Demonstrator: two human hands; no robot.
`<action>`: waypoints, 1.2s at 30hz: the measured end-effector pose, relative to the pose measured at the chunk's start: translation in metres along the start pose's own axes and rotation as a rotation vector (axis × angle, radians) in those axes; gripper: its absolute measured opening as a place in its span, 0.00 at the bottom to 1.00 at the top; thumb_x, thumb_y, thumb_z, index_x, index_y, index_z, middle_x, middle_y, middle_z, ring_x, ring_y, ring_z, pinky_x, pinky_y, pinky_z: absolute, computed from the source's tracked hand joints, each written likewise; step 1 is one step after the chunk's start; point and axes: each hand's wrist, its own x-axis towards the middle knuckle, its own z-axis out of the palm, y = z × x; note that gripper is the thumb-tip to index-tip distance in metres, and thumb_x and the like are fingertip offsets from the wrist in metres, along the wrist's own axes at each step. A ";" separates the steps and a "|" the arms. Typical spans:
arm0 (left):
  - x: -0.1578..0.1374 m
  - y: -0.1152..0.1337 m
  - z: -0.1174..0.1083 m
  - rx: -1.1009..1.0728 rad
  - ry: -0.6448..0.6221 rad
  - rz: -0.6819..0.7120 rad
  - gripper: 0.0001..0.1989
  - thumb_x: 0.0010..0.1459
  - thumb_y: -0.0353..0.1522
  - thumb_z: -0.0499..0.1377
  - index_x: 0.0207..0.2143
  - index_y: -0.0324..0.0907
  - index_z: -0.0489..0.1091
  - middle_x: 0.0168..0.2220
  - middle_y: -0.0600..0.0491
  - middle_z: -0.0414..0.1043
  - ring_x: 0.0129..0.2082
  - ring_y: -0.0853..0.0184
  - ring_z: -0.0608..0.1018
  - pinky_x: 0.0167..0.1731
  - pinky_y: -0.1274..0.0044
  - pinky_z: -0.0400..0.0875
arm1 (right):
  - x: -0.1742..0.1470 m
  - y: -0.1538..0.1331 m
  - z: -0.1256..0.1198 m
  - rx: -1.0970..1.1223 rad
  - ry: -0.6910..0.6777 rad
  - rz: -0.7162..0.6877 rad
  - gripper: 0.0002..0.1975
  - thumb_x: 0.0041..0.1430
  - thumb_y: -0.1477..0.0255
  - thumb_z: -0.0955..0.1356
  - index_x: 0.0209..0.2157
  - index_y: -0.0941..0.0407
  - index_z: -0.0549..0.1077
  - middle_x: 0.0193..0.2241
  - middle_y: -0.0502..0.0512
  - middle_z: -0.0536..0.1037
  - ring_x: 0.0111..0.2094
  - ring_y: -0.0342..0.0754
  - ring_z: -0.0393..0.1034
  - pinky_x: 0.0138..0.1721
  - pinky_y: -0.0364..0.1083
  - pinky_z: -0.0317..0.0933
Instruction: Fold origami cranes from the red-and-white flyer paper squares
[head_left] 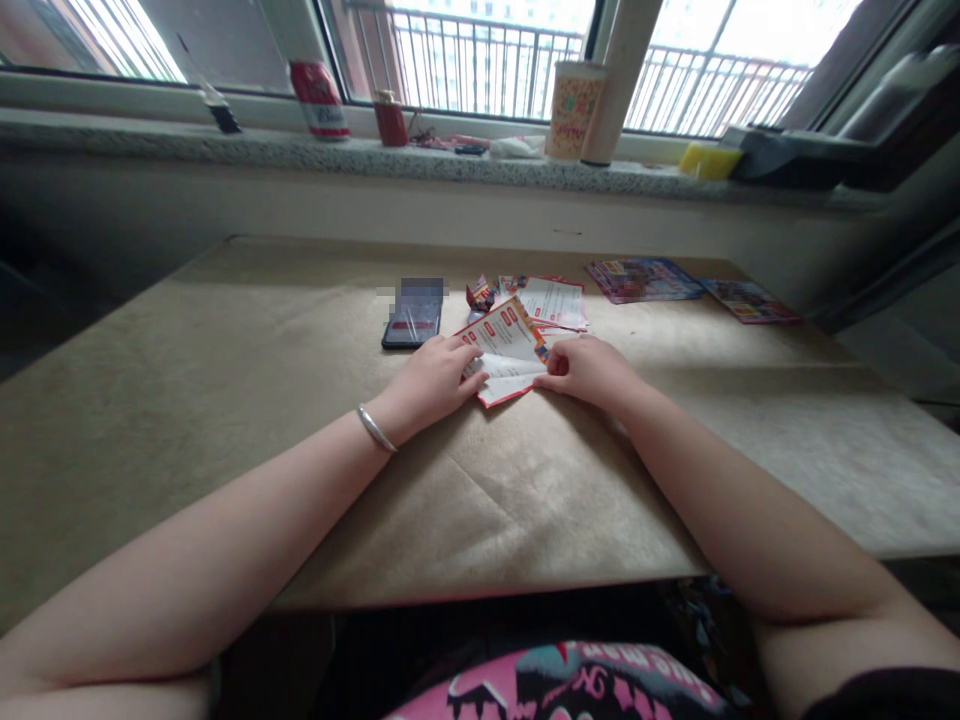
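Observation:
A printed paper leaflet (pixel 499 340), white with a red and orange border, lies before me with a crease across its lower part. My left hand (pixel 439 378), a silver bangle at its wrist, holds the leaflet's left side, fingers bent onto the paper. At the opposite edge, my right hand (pixel 585 368) is closed, pinching the lower right corner between thumb and fingers. Behind the leaflet are more printed sheets (pixel 555 300) in a loose pile. A crumpled colourful wrapper (pixel 480 296) sits beside them. Just beyond my left hand is a dark phone (pixel 416 315).
Colourful cards (pixel 645 279) and another small stack (pixel 750 300) lie at the table's back right. The table (pixel 187 400) has a tan cover. On the windowsill stand a red can (pixel 320 100), a red lighter-like container (pixel 390 120), a paper cup (pixel 574 110) and a yellow sponge-like block (pixel 709 161).

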 end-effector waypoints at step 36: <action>-0.006 -0.010 -0.003 -0.132 -0.268 0.278 0.31 0.59 0.49 0.59 0.59 0.40 0.64 0.67 0.41 0.55 0.67 0.53 0.58 0.66 0.61 0.51 | 0.007 0.029 0.015 0.352 0.178 -0.157 0.18 0.59 0.76 0.65 0.49 0.51 0.77 0.49 0.59 0.74 0.46 0.50 0.72 0.50 0.52 0.69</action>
